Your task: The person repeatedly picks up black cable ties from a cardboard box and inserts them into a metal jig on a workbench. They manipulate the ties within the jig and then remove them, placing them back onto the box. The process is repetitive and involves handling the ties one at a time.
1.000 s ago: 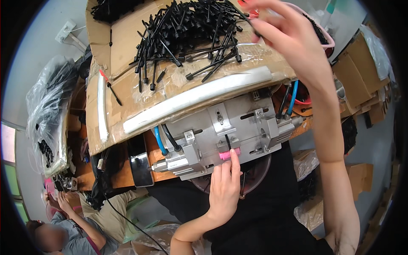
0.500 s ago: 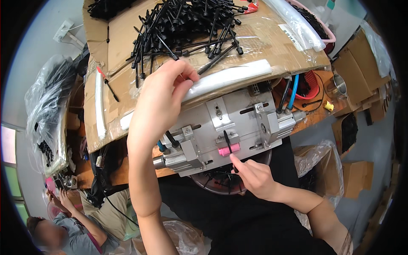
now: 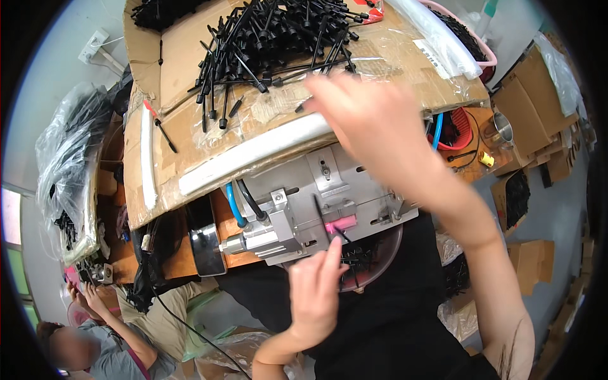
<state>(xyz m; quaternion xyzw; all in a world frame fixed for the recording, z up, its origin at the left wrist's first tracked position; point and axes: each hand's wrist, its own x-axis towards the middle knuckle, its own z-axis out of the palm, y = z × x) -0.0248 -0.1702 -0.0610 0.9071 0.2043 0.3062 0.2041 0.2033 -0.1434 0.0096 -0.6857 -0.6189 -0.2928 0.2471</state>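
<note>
My left hand is raised from below with its index finger pointing up. Its fingertips close on the lower end of a slim black rod, which stands slanted beside the pink block on a metal fixture. A second short black rod lies slanted in front of that block. My right hand, smeared by motion, reaches across the fixture to the cardboard. A dark rod end shows by its fingers; whether they grip it cannot be made out. Beyond lies a heap of black capped rods.
The cardboard sheet has a white padded strip along its near edge. A bowl of black parts sits below the fixture. To the right are a red basket and a metal cup. A person works at lower left.
My left hand has withdrawn from the cardboard to the pink block. My right hand has left the block and swung up and over to the cardboard. The rod on the block has shifted.
</note>
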